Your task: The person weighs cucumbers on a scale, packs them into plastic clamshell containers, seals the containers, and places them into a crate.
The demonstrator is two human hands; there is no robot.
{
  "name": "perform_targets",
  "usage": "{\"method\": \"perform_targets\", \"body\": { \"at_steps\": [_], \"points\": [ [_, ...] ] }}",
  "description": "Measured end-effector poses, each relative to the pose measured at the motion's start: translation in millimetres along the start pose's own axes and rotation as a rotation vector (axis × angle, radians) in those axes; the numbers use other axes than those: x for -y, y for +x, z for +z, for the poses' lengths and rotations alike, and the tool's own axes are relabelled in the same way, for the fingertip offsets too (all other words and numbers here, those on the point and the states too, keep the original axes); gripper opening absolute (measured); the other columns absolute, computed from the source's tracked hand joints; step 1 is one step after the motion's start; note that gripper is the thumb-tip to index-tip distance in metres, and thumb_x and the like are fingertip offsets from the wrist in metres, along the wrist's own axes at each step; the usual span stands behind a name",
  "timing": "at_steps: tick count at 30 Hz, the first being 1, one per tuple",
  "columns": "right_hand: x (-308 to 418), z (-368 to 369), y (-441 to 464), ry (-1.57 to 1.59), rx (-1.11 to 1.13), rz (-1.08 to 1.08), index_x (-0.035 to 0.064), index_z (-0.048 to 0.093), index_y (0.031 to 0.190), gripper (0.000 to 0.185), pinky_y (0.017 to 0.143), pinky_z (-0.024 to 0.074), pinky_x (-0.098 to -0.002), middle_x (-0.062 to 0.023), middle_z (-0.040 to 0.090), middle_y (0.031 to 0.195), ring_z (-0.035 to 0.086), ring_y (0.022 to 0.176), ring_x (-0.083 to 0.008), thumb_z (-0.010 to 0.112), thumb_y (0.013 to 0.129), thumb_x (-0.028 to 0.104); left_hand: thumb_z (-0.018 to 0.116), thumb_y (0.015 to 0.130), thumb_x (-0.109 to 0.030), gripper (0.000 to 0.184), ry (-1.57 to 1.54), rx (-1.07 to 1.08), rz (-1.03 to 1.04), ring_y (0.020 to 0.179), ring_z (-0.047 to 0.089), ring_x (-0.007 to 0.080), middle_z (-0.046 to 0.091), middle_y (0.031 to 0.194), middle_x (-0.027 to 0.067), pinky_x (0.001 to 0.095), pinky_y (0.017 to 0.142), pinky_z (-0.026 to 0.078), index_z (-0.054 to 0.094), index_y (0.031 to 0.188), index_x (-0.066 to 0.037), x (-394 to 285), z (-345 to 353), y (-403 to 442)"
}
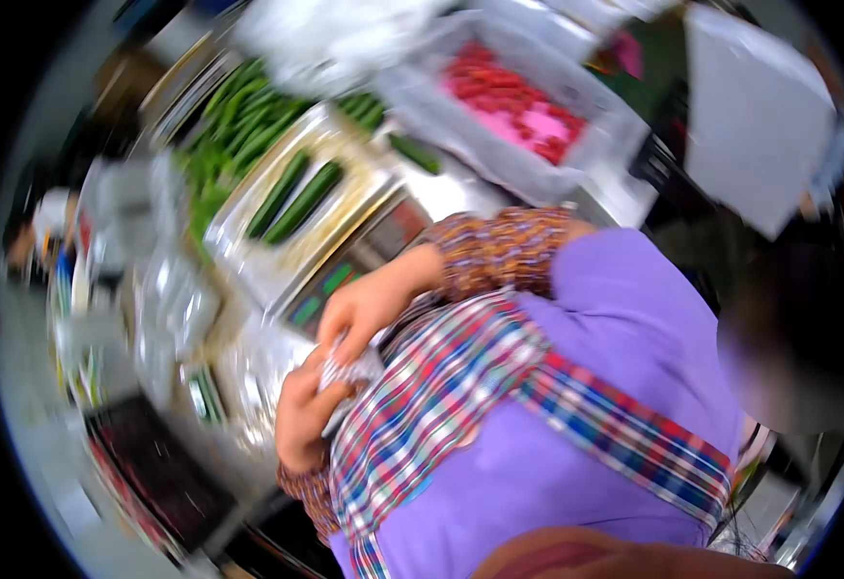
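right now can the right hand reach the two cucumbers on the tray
Probably yes: the right hand is close to the tray, and nothing seems to bar the cucumbers. It seems to hold crumpled pale material, which it might have to release.

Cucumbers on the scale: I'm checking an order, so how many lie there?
2, side by side on the tray: one cucumber at left in the picture, the other cucumber just to its right. None appears hidden there.
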State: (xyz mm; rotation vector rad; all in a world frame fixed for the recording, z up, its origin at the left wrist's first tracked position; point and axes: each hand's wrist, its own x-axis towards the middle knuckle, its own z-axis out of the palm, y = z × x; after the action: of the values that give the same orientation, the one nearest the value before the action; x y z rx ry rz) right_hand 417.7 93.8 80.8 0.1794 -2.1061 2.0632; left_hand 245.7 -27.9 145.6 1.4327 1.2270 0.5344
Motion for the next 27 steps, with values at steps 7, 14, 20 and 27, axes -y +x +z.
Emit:
{"method": "perform_targets", "body": {
  "at_steps": [7, 14, 20, 27],
  "points": [
    [12, -27, -6, 0.285, 0.074, 0.202, -0.0021, 0.064, 0.093, 0.039, 0.065, 0.0435, -0.0241, -0.0009, 0.061, 0.08, 0.052, 0.072, -0.0082, 0.053, 0.092, 0.036, 0.05, 0.092, -0.039, 0.044, -0.161, 0.031, 0.16, 0.057, 0.041, 0.0074, 0.05, 0.064, 0.0001, 0.0226, 0.052, 0.031, 0.059, 0.081, 0.002, 2, -15, 38],
    [44, -13, -9, 0.302, -0.15, -0.003, 0.0, 0.064, 0.078, 0.034, 0.059, 0.0438, -0.0237, -0.0013, 0.06, 0.07, 0.054, 0.065, -0.0082, 0.057, 0.091, 0.03, 0.046, 0.09, -0.055, 0.061, -0.303, -0.195, 0.269, 0.051, 0.035, 0.0052, 0.042, 0.057, -0.0026, 0.0227, 0.046, 0.023, 0.055, 0.077, 0.004, -11, 3, 37],
    [49, -13, -6, 0.346, -0.285, -0.554, 0.0025, 0.061, 0.071, 0.032, 0.06, 0.0446, -0.0275, -0.0042, 0.055, 0.061, 0.053, 0.059, -0.0134, 0.05, 0.092, 0.025, 0.046, 0.093, -0.044, 0.047, -0.866, -0.3, 0.642, 0.058, 0.033, 0.0084, 0.032, 0.05, -0.0046, 0.0287, 0.057, 0.031, 0.038, 0.058, -0.014, -13, 15, 52],
    [0, 9, 48, 1.311, -0.538, -0.333, 0.0076, 0.052, 0.095, 0.026, 0.081, 0.05, -0.037, -0.002, 0.058, 0.075, 0.059, 0.073, -0.0156, 0.052, 0.092, 0.034, 0.044, 0.091, -0.051, 0.042, -1.407, -0.403, 0.425, 0.095, 0.056, 0.0241, 0.061, 0.087, 0.003, 0.0513, 0.096, 0.036, 0.057, 0.078, -0.013, 54, -26, 15]
  ]
}}
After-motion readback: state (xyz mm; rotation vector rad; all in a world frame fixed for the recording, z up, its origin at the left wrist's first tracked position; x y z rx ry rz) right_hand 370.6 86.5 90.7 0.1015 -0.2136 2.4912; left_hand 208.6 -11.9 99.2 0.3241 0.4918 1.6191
